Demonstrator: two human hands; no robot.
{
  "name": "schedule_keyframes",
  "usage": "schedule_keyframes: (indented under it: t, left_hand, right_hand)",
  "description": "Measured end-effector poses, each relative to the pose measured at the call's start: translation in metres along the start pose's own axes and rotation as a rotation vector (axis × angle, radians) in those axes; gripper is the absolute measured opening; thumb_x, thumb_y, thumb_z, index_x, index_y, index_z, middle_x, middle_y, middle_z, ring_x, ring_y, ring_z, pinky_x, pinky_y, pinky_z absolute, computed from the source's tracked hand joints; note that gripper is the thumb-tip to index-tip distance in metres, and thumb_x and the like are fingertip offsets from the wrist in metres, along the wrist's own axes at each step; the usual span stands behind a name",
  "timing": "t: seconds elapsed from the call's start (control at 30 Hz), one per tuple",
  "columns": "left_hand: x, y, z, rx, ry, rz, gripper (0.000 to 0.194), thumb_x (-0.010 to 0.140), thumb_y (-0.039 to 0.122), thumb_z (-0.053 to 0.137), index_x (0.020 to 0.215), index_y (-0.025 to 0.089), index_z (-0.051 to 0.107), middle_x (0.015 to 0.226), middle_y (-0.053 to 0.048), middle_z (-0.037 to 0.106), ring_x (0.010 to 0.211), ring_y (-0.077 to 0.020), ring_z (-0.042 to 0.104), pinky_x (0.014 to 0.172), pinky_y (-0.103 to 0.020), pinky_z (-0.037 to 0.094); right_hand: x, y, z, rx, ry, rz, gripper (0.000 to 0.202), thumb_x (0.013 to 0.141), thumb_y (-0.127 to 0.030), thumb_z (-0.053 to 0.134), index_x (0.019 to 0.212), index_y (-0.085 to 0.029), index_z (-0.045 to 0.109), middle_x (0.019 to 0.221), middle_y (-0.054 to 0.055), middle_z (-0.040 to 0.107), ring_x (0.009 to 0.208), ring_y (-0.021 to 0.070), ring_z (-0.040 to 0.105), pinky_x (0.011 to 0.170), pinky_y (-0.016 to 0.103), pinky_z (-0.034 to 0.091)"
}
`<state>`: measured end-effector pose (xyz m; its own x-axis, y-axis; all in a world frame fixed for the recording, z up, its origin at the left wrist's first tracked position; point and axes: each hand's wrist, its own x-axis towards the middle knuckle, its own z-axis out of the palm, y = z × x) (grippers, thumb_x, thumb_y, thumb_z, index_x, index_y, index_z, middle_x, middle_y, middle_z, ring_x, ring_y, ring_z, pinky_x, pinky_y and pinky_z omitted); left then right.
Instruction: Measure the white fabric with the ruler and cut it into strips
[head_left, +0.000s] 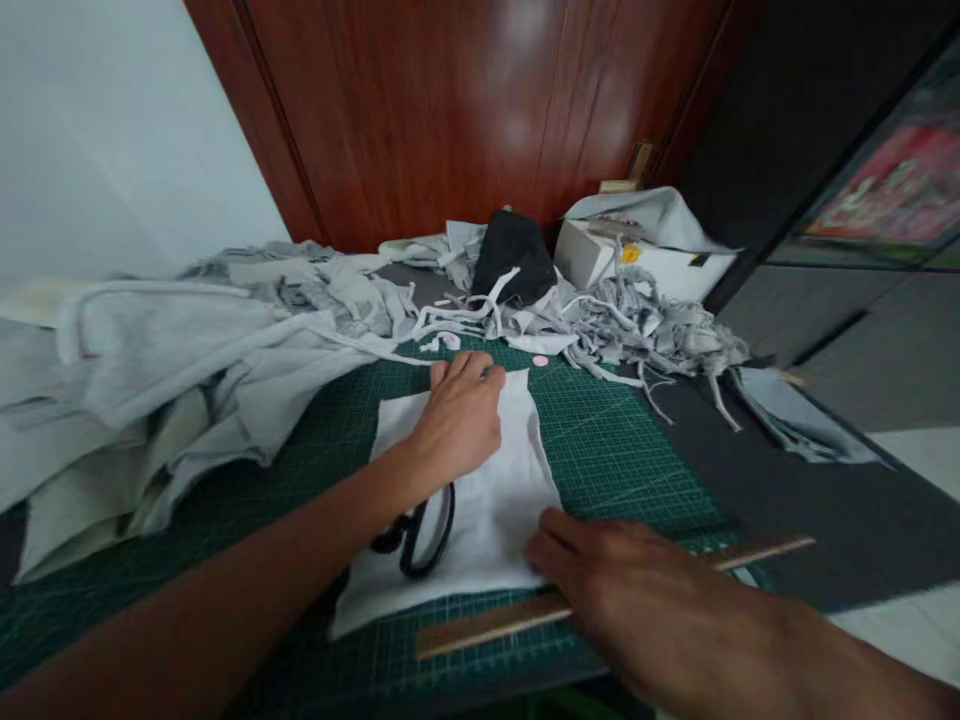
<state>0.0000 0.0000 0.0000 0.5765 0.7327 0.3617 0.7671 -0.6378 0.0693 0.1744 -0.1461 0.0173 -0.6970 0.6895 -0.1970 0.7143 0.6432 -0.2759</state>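
A white piece of cloth (499, 510) lies fairly flat on a green cutting mat (615, 430). Its far edge is under the bent fingers of my left hand (461, 415), which grip it there. Down at the near right corner, my right hand (592, 570) has its fingers closed together on the cloth, the thumb side partly hidden. Scissors with black handles (427, 535) rest on the cloth's left part, partly covered by my left forearm. A wooden ruler (487, 628) crosses the mat below the cloth and passes under my right hand.
Grey and white fabric pieces (202, 350) are heaped on the left. Tangled fabric strips (637, 325) lie at the back right, by a white box (660, 265). A black cloth item (514, 255) stands at the back. A small pink disc (540, 361) sits on the mat.
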Motion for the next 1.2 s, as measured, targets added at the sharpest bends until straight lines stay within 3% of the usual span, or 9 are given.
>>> schedule_keyframes:
  t: [0.17,0.27,0.37,0.53,0.7,0.9,0.97,1.07,1.2]
  left_hand:
    - [0.041,-0.014,0.006,-0.030,-0.170,-0.111,0.023,0.095,0.017,0.055,0.115,0.013,0.067,0.118,-0.016,0.073,0.118,-0.0341,0.067,0.097,-0.048,0.049]
    - [0.060,-0.019,0.009,-0.041,-0.253,-0.110,0.014,0.093,0.024,0.064,0.098,0.015,0.073,0.118,-0.018,0.072,0.116,-0.0356,0.067,0.094,-0.047,0.051]
    - [0.070,-0.021,0.009,-0.064,-0.302,-0.071,0.006,0.087,0.017,0.067,0.085,0.016,0.072,0.102,-0.014,0.075,0.103,-0.0310,0.071,0.084,-0.039,0.051]
    - [0.075,-0.029,0.009,-0.133,-0.275,-0.047,0.015,0.089,0.011,0.061,0.101,0.016,0.069,0.095,-0.010,0.074,0.090,-0.0246,0.069,0.075,-0.034,0.045]
    - [0.083,-0.039,0.018,-0.344,-0.288,-0.203,0.045,0.078,0.012,0.078,0.121,0.014,0.065,0.092,-0.005,0.073,0.079,-0.0197,0.066,0.070,-0.030,0.045]
    - [0.095,-0.037,0.016,-0.355,-0.348,-0.267,0.014,0.072,0.013,0.082,0.080,0.015,0.072,0.071,-0.001,0.068,0.067,-0.0176,0.062,0.063,-0.029,0.042]
    - [0.097,-0.036,0.016,-0.356,-0.345,-0.277,0.014,0.073,0.016,0.082,0.070,0.016,0.069,0.064,0.000,0.064,0.064,-0.0175,0.059,0.061,-0.030,0.040]
    - [0.100,-0.034,0.019,-0.358,-0.306,-0.294,0.020,0.078,0.024,0.080,0.065,0.018,0.065,0.061,0.000,0.060,0.062,-0.0176,0.057,0.060,-0.031,0.038]
    - [0.099,-0.035,0.026,-0.372,-0.258,-0.281,0.018,0.076,0.018,0.079,0.068,0.018,0.063,0.063,0.002,0.059,0.061,-0.0158,0.056,0.061,-0.030,0.037]
  right_hand:
    - [0.000,-0.002,0.000,-0.003,0.023,0.022,0.031,0.082,0.004,0.058,0.104,-0.015,0.068,0.100,0.010,0.074,0.073,0.0208,0.071,0.061,0.032,0.048]
    - [0.003,0.000,0.001,0.016,0.043,0.008,0.029,0.083,0.003,0.058,0.103,-0.015,0.068,0.099,0.010,0.074,0.071,0.0209,0.070,0.060,0.033,0.049]
    - [0.004,0.003,0.003,0.032,0.054,0.011,0.031,0.082,0.003,0.058,0.105,-0.015,0.069,0.100,0.010,0.075,0.071,0.0213,0.071,0.060,0.033,0.049]
    - [0.005,0.003,0.000,0.063,0.011,0.026,0.035,0.077,0.002,0.061,0.107,-0.014,0.070,0.104,0.011,0.076,0.071,0.0226,0.072,0.062,0.034,0.053]
    - [0.000,0.002,-0.009,0.103,-0.006,0.043,0.037,0.078,0.002,0.060,0.110,-0.014,0.070,0.108,0.012,0.074,0.076,0.0199,0.070,0.068,0.032,0.054]
    - [-0.001,0.006,-0.013,0.153,0.017,0.006,0.020,0.085,-0.008,0.063,0.101,-0.016,0.072,0.104,0.011,0.072,0.080,0.0196,0.068,0.068,0.031,0.051]
    - [0.002,0.008,-0.013,0.167,0.016,0.006,0.012,0.090,-0.013,0.062,0.096,-0.017,0.072,0.099,0.009,0.074,0.079,0.0203,0.069,0.067,0.031,0.049]
    - [0.009,0.010,-0.011,0.147,0.025,0.024,0.013,0.089,-0.009,0.060,0.090,-0.017,0.071,0.088,0.007,0.076,0.072,0.0203,0.069,0.063,0.033,0.044]
    - [0.021,0.010,-0.007,0.099,0.090,0.126,0.022,0.084,-0.001,0.060,0.093,-0.016,0.073,0.077,0.007,0.076,0.065,0.0207,0.068,0.060,0.034,0.038]
